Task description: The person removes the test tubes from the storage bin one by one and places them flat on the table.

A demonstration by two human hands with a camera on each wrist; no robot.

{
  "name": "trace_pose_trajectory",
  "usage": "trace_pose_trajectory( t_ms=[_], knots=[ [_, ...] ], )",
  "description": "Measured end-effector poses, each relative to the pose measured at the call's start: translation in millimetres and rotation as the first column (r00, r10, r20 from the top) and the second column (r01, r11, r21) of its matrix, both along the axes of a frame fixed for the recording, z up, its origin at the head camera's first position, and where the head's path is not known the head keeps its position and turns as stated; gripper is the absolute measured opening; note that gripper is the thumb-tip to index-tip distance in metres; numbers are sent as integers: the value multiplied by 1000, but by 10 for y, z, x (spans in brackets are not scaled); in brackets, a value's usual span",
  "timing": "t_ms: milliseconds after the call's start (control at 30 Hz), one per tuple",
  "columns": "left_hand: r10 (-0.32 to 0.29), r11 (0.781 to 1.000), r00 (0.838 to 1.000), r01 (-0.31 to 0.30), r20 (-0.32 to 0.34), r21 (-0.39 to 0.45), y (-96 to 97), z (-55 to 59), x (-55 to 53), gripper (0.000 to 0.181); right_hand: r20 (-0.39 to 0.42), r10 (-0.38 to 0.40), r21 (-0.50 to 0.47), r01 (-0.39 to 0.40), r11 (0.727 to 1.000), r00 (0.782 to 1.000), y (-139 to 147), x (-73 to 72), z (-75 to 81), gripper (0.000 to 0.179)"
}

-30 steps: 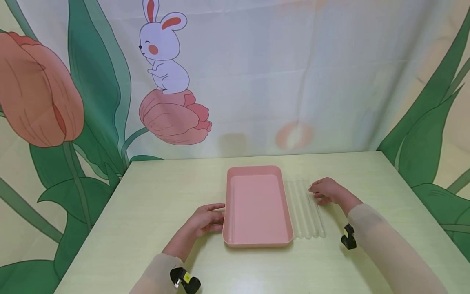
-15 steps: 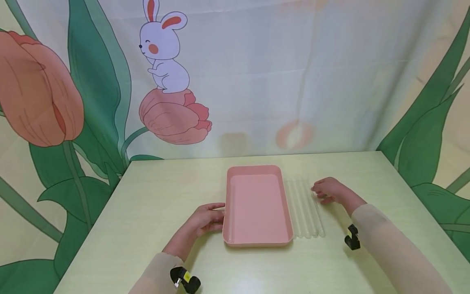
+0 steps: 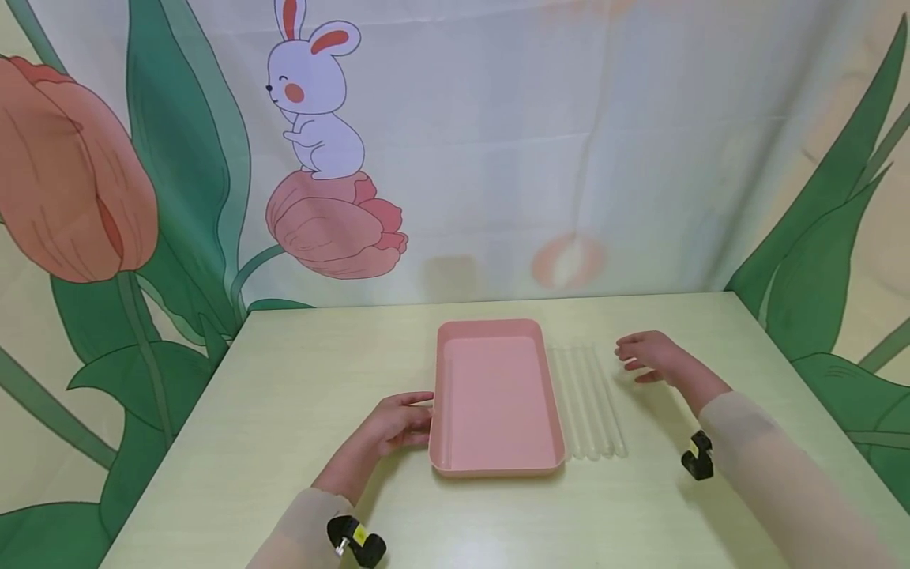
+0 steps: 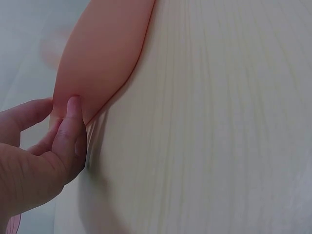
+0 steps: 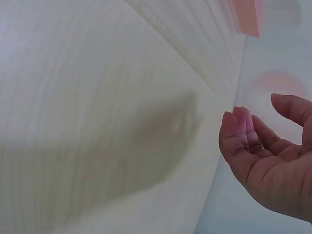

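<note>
A pink rectangular tray (image 3: 498, 395) lies on the table, its long sides running away from me. My left hand (image 3: 398, 424) touches the tray's left outer wall with its fingertips; in the left wrist view the thumb (image 4: 73, 114) rests against that wall. Inside the tray, along its left side, a faint lengthwise strip shows; whether it is a clear tube I cannot tell. Right beside the tray, several clear tubes (image 3: 588, 407) lie side by side. Off their far right end, my right hand (image 3: 648, 356) hovers above the table with loosely bent fingers, holding nothing.
The pale wood-grain table (image 3: 320, 363) carries the tray and tubes. Behind it hangs a printed cloth (image 3: 483, 158) with a rabbit and tulips. A black camera mount (image 3: 357, 541) sits on the left wrist, another mount (image 3: 698, 456) on the right.
My right hand has lifted off the rightmost tube and drawn away to the right and back, its fingers spreading. The left hand stays at the tray, which has not moved.
</note>
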State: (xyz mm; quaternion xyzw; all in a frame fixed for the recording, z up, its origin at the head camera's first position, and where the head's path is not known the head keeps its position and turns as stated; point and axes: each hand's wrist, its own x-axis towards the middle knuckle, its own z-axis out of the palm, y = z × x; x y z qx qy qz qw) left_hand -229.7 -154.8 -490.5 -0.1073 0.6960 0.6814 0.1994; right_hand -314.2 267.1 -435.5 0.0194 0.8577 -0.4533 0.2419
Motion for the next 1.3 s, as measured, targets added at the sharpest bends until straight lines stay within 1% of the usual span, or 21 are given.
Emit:
trace_pose_trajectory(
  t_ms=[200,400,600,867,1100,1300],
  knots=[
    [-1,1000,1000,1,-1,1,-7,-10,-6,50,-30,7,18,-7,1000,1000,22,4,191,57],
    [-7,1000,1000,7,-10,-3,-8,3,-8,50,-70,42,14,-41,999,997,-4,2,350,56],
    [-7,1000,1000,7,-8,5,-11,20,0,50,-101,72,-5,-73,997,992,-165,28,473,57],
    [-17,1000,1000,18,-8,19,-21,7,1,51,-127,128,-48,-135,990,984,-379,61,611,59],
    [-11,1000,1000,12,-11,20,-25,1,-13,50,-115,173,-67,-181,981,978,-559,62,718,59],
    [-9,1000,1000,9,-11,3,-24,-11,-9,49,-110,219,-48,-225,973,970,-717,38,776,57]
  ],
)
